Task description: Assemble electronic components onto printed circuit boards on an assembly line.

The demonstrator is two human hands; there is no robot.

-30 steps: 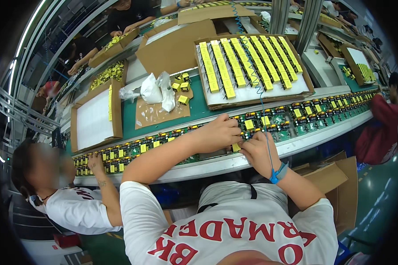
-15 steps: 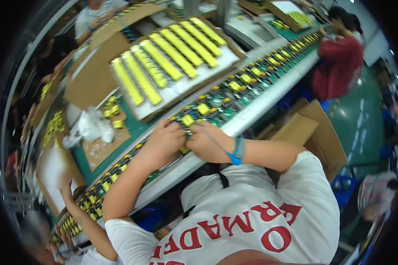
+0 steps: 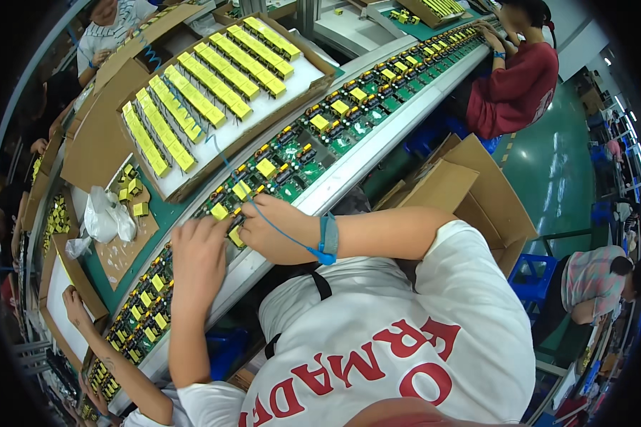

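Observation:
A row of green circuit boards (image 3: 290, 148) with yellow blocks and small dark and orange parts runs diagonally along the line. My left hand (image 3: 198, 255) rests over the boards, fingers bent down and close together, tips hidden. Just right of it is my right hand (image 3: 281, 228), its fingers curled in, a blue wrist strap (image 3: 326, 238) with a cord on its wrist. Between the hands one yellow block (image 3: 219, 212) sits on a board, and another yellow block (image 3: 236, 237) is beside my right thumb. Whatever my fingertips grip is hidden.
Beyond the line lies a carton tray (image 3: 253, 135) with rows of yellow blocks on white foam. Left of it are a white plastic bag (image 3: 101, 217) and loose blocks (image 3: 129, 186). An open carton (image 3: 470, 192) stands at right. Co-workers sit along both sides; one arm (image 3: 124, 363) reaches in lower left.
My hands, close together before, are now a little apart, the left one farther left. The view has shifted, so the tray and line appear farther left. The co-worker's arm at lower left has dropped lower.

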